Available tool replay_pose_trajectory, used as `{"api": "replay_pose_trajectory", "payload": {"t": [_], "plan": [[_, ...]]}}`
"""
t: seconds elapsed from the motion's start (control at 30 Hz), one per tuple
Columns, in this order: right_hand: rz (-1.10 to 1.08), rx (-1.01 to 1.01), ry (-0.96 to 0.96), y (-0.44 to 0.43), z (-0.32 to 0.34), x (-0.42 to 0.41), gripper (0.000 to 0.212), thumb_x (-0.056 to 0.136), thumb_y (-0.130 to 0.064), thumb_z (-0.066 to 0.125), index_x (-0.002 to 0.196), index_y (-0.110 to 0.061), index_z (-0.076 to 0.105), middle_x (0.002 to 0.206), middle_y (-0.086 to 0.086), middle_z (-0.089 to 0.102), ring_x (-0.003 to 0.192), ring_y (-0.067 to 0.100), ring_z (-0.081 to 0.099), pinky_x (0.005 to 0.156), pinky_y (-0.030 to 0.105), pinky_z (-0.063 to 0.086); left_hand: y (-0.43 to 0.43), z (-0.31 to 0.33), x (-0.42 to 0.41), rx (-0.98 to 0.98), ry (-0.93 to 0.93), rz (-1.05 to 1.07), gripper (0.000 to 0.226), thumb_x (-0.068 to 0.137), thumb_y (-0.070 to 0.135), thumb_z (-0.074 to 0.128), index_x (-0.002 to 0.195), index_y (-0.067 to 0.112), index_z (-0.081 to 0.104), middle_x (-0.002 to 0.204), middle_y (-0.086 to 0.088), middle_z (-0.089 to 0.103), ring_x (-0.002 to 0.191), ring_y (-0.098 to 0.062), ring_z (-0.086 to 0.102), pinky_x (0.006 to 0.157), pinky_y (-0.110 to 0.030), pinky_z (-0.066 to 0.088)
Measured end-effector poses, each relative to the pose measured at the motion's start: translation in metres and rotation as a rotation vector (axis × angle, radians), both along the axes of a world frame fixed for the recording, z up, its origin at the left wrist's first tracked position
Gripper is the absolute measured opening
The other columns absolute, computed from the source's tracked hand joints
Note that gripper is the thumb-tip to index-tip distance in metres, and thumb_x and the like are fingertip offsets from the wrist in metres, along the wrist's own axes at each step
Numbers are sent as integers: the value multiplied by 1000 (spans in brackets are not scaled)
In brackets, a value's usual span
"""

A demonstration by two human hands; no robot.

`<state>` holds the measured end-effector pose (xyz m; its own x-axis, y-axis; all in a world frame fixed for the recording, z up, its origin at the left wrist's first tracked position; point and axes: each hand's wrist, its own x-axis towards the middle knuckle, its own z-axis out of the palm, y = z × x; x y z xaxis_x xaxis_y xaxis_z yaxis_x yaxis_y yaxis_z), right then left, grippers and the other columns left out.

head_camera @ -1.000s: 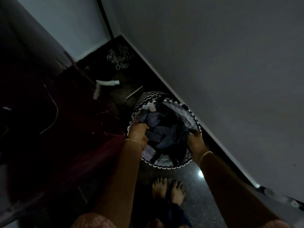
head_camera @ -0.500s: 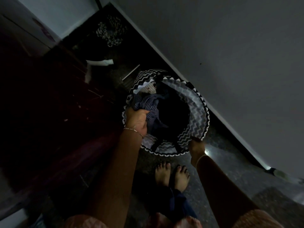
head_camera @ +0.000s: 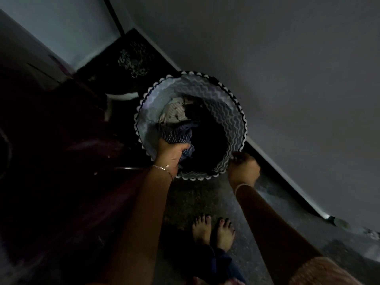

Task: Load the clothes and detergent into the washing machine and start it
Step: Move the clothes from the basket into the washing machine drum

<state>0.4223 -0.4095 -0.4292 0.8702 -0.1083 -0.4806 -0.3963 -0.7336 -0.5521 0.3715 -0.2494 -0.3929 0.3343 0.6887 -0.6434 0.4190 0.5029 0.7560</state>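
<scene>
A round laundry basket (head_camera: pixel 230 118) with a black-and-white zigzag pattern stands on the dark floor, seen from above. Inside lie a blue striped garment (head_camera: pixel 178 134), a pale cloth (head_camera: pixel 173 113) and dark clothes. My left hand (head_camera: pixel 170 155) is at the basket's near left rim, shut on the blue striped garment. My right hand (head_camera: pixel 242 167) pinches the basket's near right rim. No washing machine or detergent can be made out in the dim view.
A grey wall (head_camera: pixel 287 79) runs along the right with a skirting edge beside the basket. A patterned cloth heap (head_camera: pixel 133 58) lies in the far corner. Dark reddish furniture (head_camera: pixel 51 130) fills the left. My bare feet (head_camera: pixel 213 231) stand just behind the basket.
My right hand left the clothes and moved to the basket's near right rim. The left hand kept the striped garment. The basket now looks upright and more open, seen from straight above.
</scene>
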Motion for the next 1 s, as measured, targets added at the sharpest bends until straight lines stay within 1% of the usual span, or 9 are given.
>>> {"api": "replay_pose_trajectory", "payload": {"t": [0.13,0.2,0.3,0.37,0.43,0.5,0.57,0.67,1.0], "plan": [[3,206,-152,54,54,45,15,72,-18,69,86,-14,70,88,7,73,90,27,68,82,36,54,19,43,19,122,-133,-77,30,74,-19,65,89,7,66,89,-9,67,85,-26,65,74,-34,54],[60,256,-241,81,80,70,13,72,-21,71,82,-13,71,84,7,73,86,26,68,78,35,54,32,68,32,178,-196,-77,35,76,-18,64,78,17,68,75,5,69,73,-12,67,64,-24,53],[226,229,-263,107,105,96,22,76,-23,71,90,-7,73,92,14,74,92,31,67,80,34,52,49,102,51,250,-297,-89,55,77,-20,64,51,28,68,51,26,62,52,12,58,55,-6,47],[318,173,-219,108,102,104,24,80,-20,68,98,-5,73,99,17,73,97,33,66,80,32,50,54,108,58,285,-308,-132,52,76,-19,64,45,23,62,46,26,58,48,12,54,54,-13,46],[337,123,-176,98,91,108,26,81,-18,67,102,-4,72,104,19,71,101,35,65,82,34,50,58,97,59,335,-266,-135,40,76,-18,66,58,17,59,51,22,61,54,11,56,58,-19,49],[288,75,-130,82,78,111,27,82,-17,66,106,-7,71,109,18,70,105,35,64,86,35,50,60,84,57,350,-227,-151,16,76,-14,68,77,2,64,73,7,69,75,-7,66,72,-27,55],[256,0,-73,63,66,113,31,83,-18,65,113,-9,69,117,16,68,111,34,62,92,36,48,60,71,53,321,-204,-183,15,78,-12,66,90,-4,65,87,-12,67,86,-26,65,82,-39,54],[207,-69,19,31,52,113,38,85,-19,63,122,-8,63,126,16,62,117,34,58,96,37,46,59,57,51,264,-126,-207,19,79,-9,66,97,-7,63,99,-23,67,96,-36,65,88,-45,52],[168,89,97,18,43,101,41,86,-15,58,125,-1,58,133,23,53,118,40,53,98,39,43,39,67,64,291,-143,-290,17,80,-5,68,96,1,65,91,-8,68,85,-19,65,75,-24,53]]}}
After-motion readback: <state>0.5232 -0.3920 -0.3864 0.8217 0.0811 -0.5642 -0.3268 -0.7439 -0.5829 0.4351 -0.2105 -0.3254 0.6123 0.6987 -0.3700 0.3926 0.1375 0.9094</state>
